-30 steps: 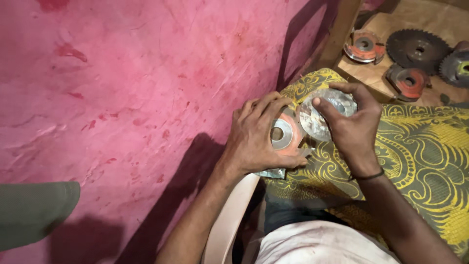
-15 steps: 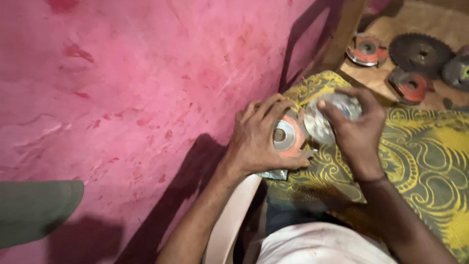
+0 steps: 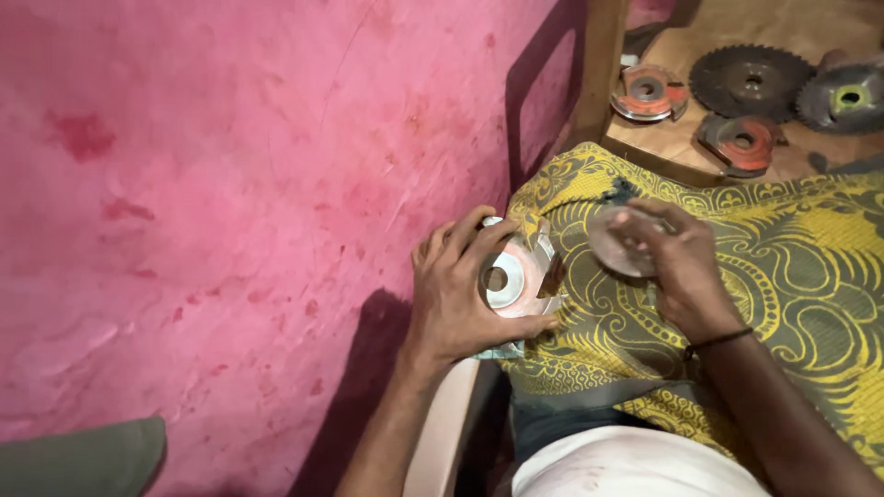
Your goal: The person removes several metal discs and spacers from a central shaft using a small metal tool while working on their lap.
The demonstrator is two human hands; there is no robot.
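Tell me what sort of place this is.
Probably a small woodworking or tool workshop: toothed saw blades and orange cutter heads lie on a wooden surface, and the left hand holds another cutter head.

The round cutter [image 3: 514, 276] was shiny metal; the yellow cloth [image 3: 810, 276] looked soft; the pink floor [image 3: 230, 184] looked rough and matt.

Left hand [image 3: 456, 294] grips an orange cutter [image 3: 512, 274]; right hand [image 3: 677, 267] holds a clear wrapper [image 3: 619, 241] over yellow cloth [image 3: 810, 276].
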